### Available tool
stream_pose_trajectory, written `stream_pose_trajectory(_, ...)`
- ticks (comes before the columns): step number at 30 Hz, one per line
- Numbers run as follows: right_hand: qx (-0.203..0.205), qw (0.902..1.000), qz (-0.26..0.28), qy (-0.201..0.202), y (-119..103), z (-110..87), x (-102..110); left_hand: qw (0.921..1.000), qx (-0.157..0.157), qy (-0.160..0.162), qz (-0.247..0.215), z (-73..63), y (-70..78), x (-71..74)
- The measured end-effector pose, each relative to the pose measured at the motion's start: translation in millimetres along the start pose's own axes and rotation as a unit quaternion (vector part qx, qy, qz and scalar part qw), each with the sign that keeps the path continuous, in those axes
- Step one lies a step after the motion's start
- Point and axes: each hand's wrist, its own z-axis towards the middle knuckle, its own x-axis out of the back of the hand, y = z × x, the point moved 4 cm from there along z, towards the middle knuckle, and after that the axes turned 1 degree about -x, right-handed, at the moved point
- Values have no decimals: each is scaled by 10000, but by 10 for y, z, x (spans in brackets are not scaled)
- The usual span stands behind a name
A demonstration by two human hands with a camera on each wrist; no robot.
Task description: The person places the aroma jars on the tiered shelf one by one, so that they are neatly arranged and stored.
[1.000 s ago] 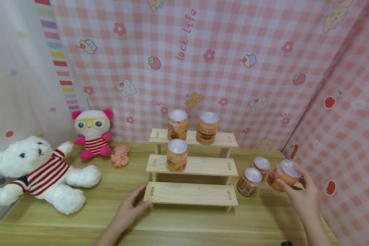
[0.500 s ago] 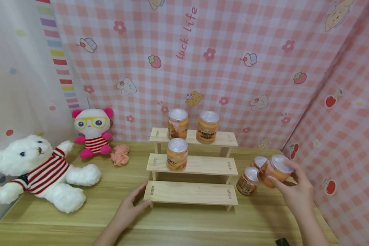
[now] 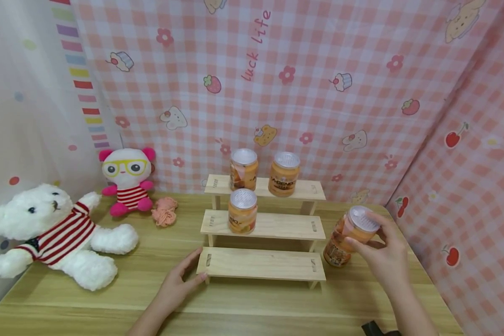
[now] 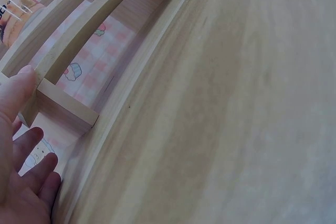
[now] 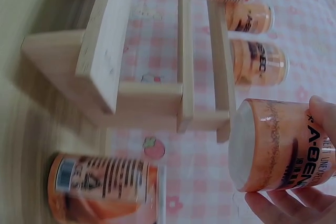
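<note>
Right grip [image 3: 384, 256] curls round lifted can [image 5: 283, 142], left grip [image 3: 173, 285] holds stand [image 3: 262, 264]; we judge mid-carry, next likely needs clearing standing can [image 5: 102, 187]

Your 4 o'clock: can [image 3: 356, 226], orange, black lettering, silvery lid [image 3: 364, 218].
Your 6 o'clock: stepped shelf [image 3: 262, 264], pale wood tone.
Your 8 o'clock: bear [image 3: 80, 270], white, shirt [image 3: 65, 239] in red-and-white stripes; yarn [image 3: 164, 213], peach pink.
Your 9 o'clock: panda [image 3: 128, 179], white and hot pink, yellow glasses [image 3: 123, 167].
Your 12 o'clock: backdrop [image 3: 311, 42], pink-and-white gingham, cupcake and flower prints.
</note>
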Motion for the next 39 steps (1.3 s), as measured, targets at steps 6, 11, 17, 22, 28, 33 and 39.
stream_pose_trajectory(6, 68, 9999, 21, -118, -89, -22, -136, 10000, -66, 19, -16, 2, -18, -11)
stream_pose_trajectory(11, 134, 9996, 154, -213, -141, -32, -233, 10000, -69, 10, -41, 7, -24, -14)
stream_pose_trajectory(17, 221, 9986, 378, -290, -229, -31, -350, 10000, -1, 10, -4, 5, -13, -7)
stream_pose_trajectory(22, 405, 9969, 569, -354, -300, -15, -459, 10000, 39, 5, -29, 1, -1, -3)
stream_pose_trajectory(28, 458, 9957, 666, -451, -329, -12, -586, 10000, 51, 6, -2, 3, 1, -11)
stream_pose_trajectory(33, 448, 9929, 915, -613, -346, 13, -699, 10000, 47, 30, -29, 5, 2, -6)
stream_pose_trajectory(39, 421, 9925, 830, -792, -378, 44, -810, 10000, 51, 11, -49, 0, 2, 0)
